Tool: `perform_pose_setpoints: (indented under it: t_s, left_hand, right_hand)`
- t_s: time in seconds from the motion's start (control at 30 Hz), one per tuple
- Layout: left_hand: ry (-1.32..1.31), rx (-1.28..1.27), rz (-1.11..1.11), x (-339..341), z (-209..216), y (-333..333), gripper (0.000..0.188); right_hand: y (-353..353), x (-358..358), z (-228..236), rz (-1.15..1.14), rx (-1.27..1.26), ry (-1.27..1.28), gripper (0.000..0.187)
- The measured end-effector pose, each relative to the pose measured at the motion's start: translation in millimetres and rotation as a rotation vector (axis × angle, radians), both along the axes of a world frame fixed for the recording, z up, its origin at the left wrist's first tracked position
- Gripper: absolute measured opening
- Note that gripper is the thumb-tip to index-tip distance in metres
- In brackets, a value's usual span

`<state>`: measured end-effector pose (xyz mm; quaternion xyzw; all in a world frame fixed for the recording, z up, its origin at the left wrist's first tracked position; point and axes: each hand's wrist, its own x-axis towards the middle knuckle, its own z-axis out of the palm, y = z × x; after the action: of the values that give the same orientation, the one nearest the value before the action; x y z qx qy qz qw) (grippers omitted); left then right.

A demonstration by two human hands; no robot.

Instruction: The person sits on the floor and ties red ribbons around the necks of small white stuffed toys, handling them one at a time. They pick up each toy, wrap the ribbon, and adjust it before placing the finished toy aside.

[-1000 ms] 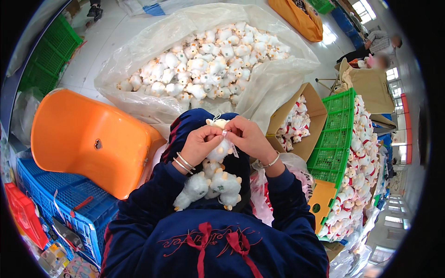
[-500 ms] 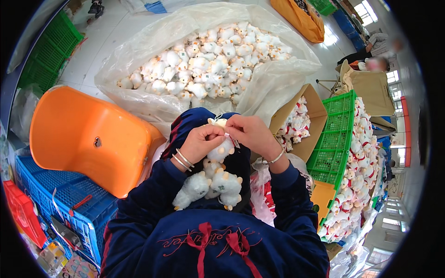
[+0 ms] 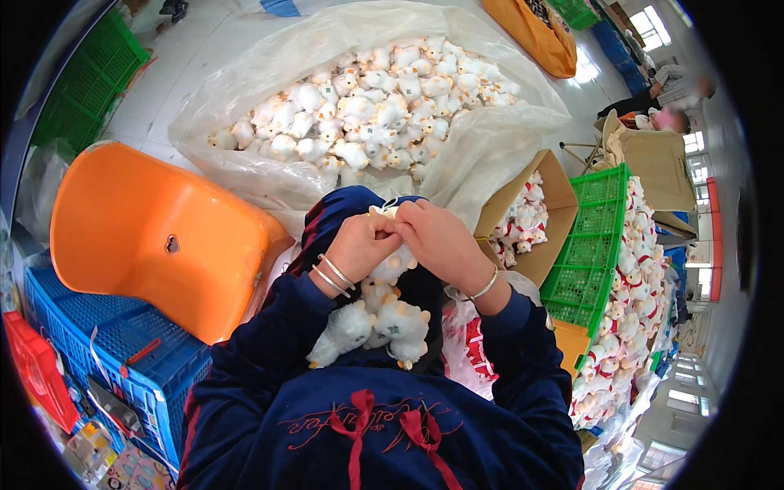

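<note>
Over my lap, my left hand (image 3: 365, 247) and my right hand (image 3: 443, 247) meet fingertip to fingertip at the neck of a small white plush toy (image 3: 395, 265). Both are closed on it. What exactly lies between the fingertips is hidden behind the fingers. A thin light loop stands out above the toy's head. Below my hands, several more white plush toys (image 3: 346, 330) with tan feet lie bunched on my dark blue clothing.
Ahead, a large clear plastic bag (image 3: 212, 98) lies open, heaped with white plush toys. On the right, a cardboard box (image 3: 559, 196) and a green crate (image 3: 584, 245) stand beside toys with red neckbands. An orange chair (image 3: 131, 220) and blue crate (image 3: 163, 351) are left. A person (image 3: 670, 90) sits far right.
My right hand has turned over further, its back now covering the toy's neck. The red band and small white piece seen there before are hidden. My left wrist has shifted slightly right.
</note>
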<state>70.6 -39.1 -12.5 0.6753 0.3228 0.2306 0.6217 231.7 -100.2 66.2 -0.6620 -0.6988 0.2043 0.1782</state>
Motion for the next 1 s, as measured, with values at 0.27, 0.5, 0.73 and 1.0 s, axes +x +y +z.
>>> perform_pose_setpoints:
  t_s: [0.27, 0.5, 0.73, 1.0]
  left_hand:
    - [-0.112, -0.231, -0.186, -5, -10, 19, 0.017]
    - [-0.091, -0.349, -0.225, -6, -6, 21, 0.017]
    - [-0.09, -0.339, -0.236, -5, -4, 21, 0.018]
    - [-0.101, -0.364, -0.238, -4, -7, 23, 0.016]
  right_hand:
    - [-8, 29, -29, 0.078, -0.01, 0.486, 0.002]
    - [-9, 32, -16, 0.114, -0.114, 0.519, 0.003]
    - [-10, 23, -14, -0.01, -0.142, 0.47, 0.005]
    - [-14, 19, -17, -0.087, -0.109, 0.428, 0.006]
